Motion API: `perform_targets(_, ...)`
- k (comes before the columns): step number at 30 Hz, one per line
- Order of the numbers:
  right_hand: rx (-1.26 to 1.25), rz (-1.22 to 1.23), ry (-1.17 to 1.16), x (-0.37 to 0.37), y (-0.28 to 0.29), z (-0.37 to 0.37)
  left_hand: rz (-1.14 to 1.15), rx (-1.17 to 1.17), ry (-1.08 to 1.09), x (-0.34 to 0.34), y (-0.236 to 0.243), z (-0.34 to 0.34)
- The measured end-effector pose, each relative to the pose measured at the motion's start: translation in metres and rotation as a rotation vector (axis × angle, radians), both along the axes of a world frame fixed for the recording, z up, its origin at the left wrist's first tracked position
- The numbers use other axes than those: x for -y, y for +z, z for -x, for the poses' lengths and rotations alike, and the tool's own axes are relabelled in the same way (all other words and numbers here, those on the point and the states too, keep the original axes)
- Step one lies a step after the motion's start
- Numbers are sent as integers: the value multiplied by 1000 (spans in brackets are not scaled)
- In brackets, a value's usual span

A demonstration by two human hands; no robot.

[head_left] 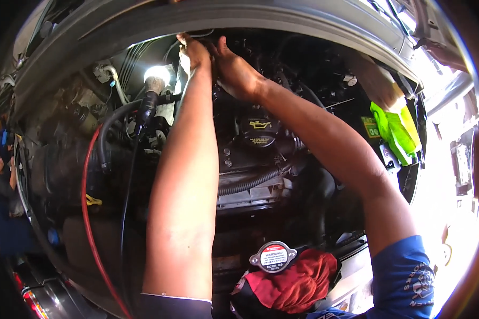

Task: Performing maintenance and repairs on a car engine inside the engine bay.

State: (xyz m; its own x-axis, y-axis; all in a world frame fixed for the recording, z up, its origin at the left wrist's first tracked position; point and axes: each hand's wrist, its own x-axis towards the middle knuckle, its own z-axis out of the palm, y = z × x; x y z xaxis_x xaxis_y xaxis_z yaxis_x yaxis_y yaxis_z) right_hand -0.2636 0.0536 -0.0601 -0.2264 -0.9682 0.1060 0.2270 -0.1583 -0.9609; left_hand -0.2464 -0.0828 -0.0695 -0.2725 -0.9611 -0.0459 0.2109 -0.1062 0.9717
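Both my arms reach deep into a car's engine bay, up to its far edge. My left hand (pixel 195 57) is at the back beside a pale metal part, its fingers bent and partly hidden. Close on its right, my right hand (pixel 238 73) has its thumb raised and its other fingers curled out of sight. A dark part lies in shadow between the hands; its kind cannot be made out. Below the right hand is the black engine cover with an oil filler cap (pixel 261 140). A lit work lamp (pixel 157 80) shines just left of my left hand.
A red hose (pixel 87 212) and a black cable (pixel 124 207) run down the left side. A radiator cap (pixel 273 257) rests against a red cloth (pixel 300 279) at the front. Bright yellow-green material (pixel 396 130) lies at right. The raised hood (pixel 239 20) arches overhead. Another person (pixel 5 191) is at far left.
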Motion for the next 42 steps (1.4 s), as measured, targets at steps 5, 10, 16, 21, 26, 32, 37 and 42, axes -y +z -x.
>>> perform_targets(5,-424,-115,-94,-8,30,36,-92,-27,-198,-2,2,-30)
perform_targets(10,-1286,134,-50,-13,50,34,15,-32,-416,-2,7,-47)
perform_targets(16,-1480,81,-9,-20,60,36,486,644,-842,-4,30,-75)
perform_targets(21,-1858,113,-67,-20,70,32,646,659,-828,-27,25,-96)
perform_targets(26,-1562,-22,-107,-22,72,36,644,673,-628,-41,9,-95)
perform_targets(32,-1487,68,-44,-13,61,43,730,666,-560,-50,4,-96)
perform_targets(37,-1719,107,-91,-13,59,45,767,627,-605,-51,6,-99)
perform_targets(42,-1869,18,-214,-15,55,39,690,651,-605,-47,-1,-95)
